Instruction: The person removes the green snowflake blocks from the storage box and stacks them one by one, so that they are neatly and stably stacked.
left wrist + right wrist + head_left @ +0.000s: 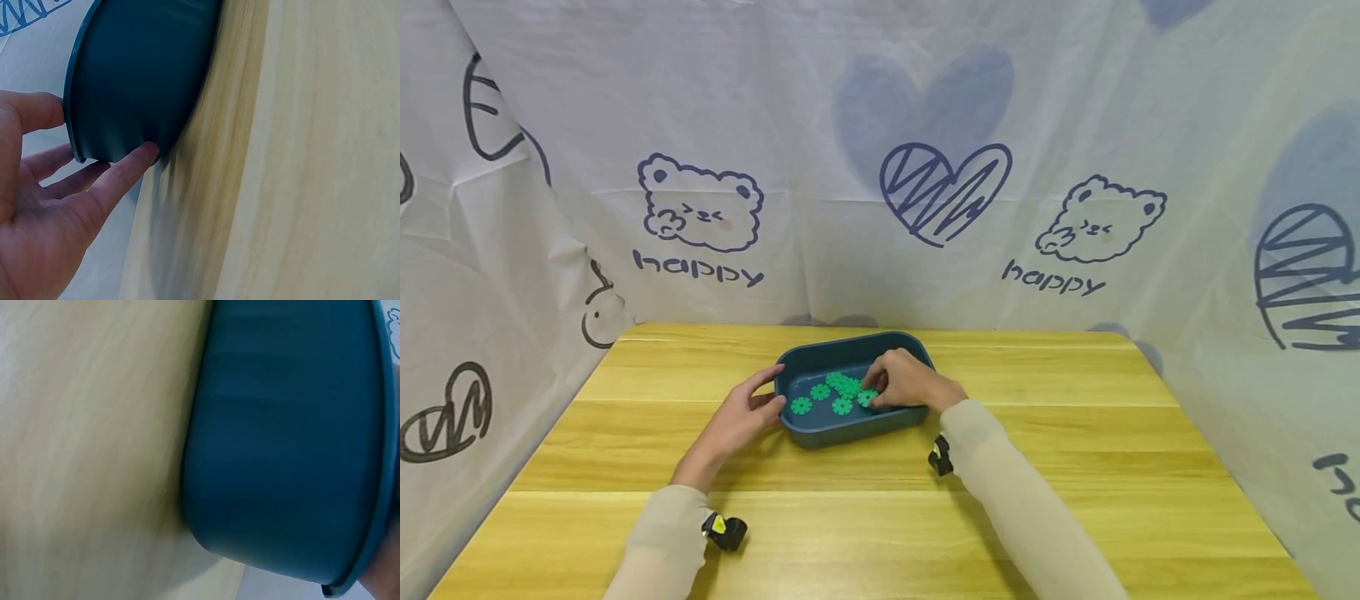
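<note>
A dark blue-green rectangular bin (850,431) stands on the table, with several green notched plastic discs (801,406) lying inside, some overlapping in a pile. My left hand (737,421) holds the bin's left end. In the left wrist view one digit meets the rim and another finger (128,172) lies against the outer wall (144,75). Over the bin's right side reaches my right hand (904,382), its fingers bent down and pinching a green disc (867,397). The right wrist view has mostly the bin's outer wall (287,437), with a sliver of hand at the edge.
The bin sits toward the far side of a light wooden table (820,533). Behind it hangs a white cloth (820,283) printed with bears and hearts, and more cloth flanks both sides. Small black cameras (725,531) are strapped to both wrists.
</note>
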`<state>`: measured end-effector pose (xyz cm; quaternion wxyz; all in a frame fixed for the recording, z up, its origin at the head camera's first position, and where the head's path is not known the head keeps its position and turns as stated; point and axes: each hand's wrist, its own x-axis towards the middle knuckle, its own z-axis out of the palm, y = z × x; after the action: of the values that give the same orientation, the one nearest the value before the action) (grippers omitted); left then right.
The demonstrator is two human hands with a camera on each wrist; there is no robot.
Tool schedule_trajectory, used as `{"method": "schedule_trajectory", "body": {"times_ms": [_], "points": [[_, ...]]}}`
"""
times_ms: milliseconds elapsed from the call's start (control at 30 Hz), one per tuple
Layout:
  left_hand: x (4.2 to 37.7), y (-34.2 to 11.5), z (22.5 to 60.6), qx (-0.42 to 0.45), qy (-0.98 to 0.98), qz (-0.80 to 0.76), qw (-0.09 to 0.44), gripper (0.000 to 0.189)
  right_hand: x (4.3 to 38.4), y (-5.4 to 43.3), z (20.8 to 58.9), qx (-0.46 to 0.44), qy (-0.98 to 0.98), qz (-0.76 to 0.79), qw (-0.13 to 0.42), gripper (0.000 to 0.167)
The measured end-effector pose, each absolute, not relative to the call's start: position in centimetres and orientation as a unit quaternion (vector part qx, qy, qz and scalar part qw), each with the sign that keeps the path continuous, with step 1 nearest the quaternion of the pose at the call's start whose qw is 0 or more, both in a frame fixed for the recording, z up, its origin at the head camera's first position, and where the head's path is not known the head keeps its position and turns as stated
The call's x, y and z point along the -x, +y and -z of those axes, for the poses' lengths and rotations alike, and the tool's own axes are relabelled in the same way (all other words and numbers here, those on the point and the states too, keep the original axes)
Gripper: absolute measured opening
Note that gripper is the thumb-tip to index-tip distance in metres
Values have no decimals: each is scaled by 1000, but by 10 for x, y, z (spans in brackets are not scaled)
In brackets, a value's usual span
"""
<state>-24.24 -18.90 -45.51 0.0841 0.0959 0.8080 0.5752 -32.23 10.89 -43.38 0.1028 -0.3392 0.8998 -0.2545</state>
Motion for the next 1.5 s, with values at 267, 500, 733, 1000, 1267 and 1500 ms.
{"method": "schedule_trajectory", "body": {"times_ms": [267,500,733,1000,1267,1500], "points": [[243,-189,456,-95,809,-575,84,60,318,117,426,348,896,261,85,25],[243,-189,457,-96,809,-574,82,59,313,127,417,337,896,277,87,25],[242,-189,457,-94,809,-574,84,59,305,145,407,323,897,290,77,23],[242,-190,456,-97,806,-578,83,59,295,169,400,302,892,330,69,20],[243,-190,457,-99,806,-577,83,59,285,195,398,294,895,333,39,19],[244,-190,457,-101,804,-580,84,59,279,219,401,300,896,327,12,19]]}}
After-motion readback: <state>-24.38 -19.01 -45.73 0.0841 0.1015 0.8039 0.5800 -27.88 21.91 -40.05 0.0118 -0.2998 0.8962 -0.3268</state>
